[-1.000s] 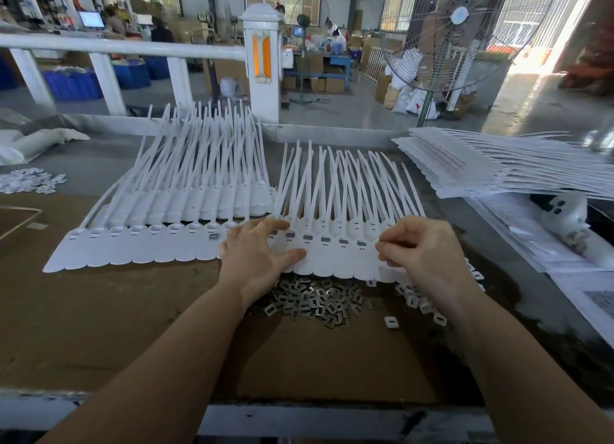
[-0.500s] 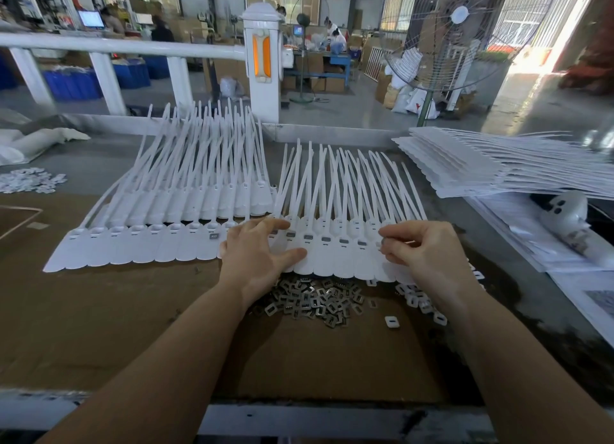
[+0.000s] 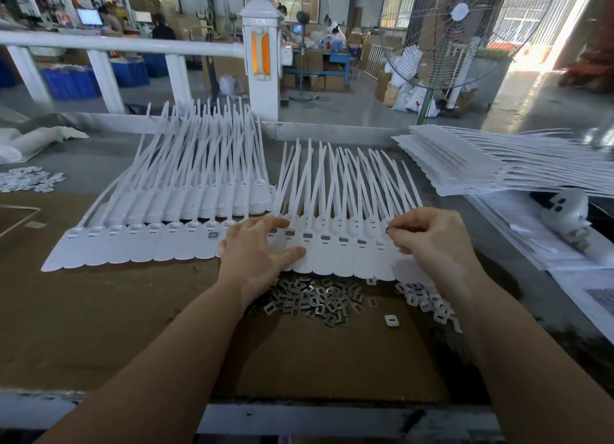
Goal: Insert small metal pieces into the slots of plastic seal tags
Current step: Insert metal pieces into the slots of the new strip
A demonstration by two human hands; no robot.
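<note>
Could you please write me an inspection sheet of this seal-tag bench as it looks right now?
Surface: brown cardboard sheet over a grey bench.
Job's things: two fanned rows of white seal tags; several slots in the right row already hold metal. Pile of metal pieces in front.
Clutter: small white plastic bits, a stack of white strips at right, papers.
Grippers: left hand rests flat on the tags; right hand pinches a metal piece above a tag.
Cables: nothing seen.
Surroundings: white railing, standing fan, workers far behind.
</note>
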